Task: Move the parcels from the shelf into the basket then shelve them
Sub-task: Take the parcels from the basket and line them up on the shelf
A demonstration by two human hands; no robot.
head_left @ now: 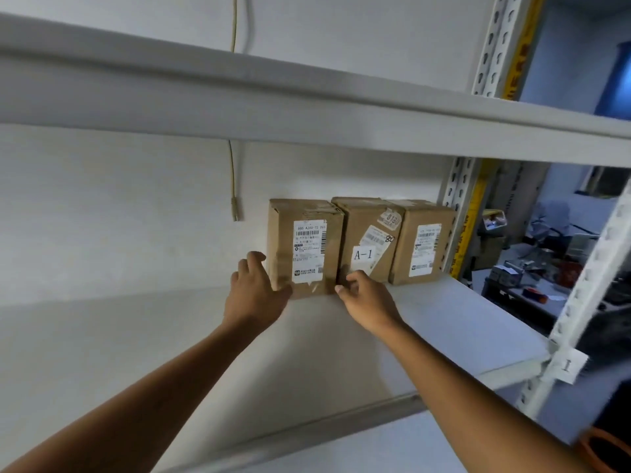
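Three brown cardboard parcels stand side by side at the back of the white shelf (444, 322). The left parcel (307, 240) has a white shipping label. The middle parcel (370, 233) carries an "A-1" tag, and the right parcel (423, 240) stands against the shelf post. My left hand (256, 291) holds the left parcel's lower left corner, fingers round its side and thumb on its front. My right hand (365, 295) has its fingers at the lower right edge of that parcel, in the gap to the middle one. The basket is mostly out of view.
An upper shelf board (307, 107) runs overhead. A perforated shelf post (457, 213) stands at the right. A thin cable (234, 186) hangs on the back wall. A cluttered workbench (532, 274) lies beyond the shelf. An orange rim (604, 448) shows at the bottom right.
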